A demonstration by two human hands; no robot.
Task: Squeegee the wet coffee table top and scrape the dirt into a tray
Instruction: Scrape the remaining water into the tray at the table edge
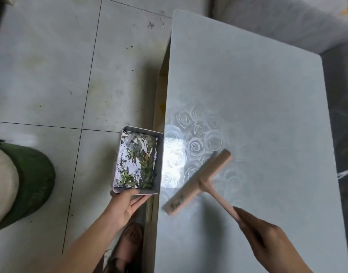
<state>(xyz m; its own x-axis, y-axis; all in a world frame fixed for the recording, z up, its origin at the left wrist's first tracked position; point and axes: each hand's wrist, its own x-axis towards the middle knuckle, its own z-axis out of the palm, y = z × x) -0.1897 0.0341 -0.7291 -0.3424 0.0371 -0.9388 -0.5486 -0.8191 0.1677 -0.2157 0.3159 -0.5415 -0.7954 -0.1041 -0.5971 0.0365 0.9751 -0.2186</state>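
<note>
Squeegee [198, 182] is in my right hand [267, 239], fingers wrapped tight around the end of its handle, the blade angled over the coffee table top [257, 95] near its left edge; I cannot tell whether the blade is touching the surface. My left hand [127, 203] holds the tray [159, 164] by its near end, thumb on the rim and fingers flat underneath, just beside the table edge and out over the floor [51, 66]. The tray already carries wet leafy dirt [137, 166]. I think the weak point is that one-ended hold: if the tray sags or tilts away, the mess slides out onto the tiles. Any gap opening between rim and table edge would let scraped water drop straight down, and a fast stroke could flick the specks clinging to the blade past the tray.
</note>
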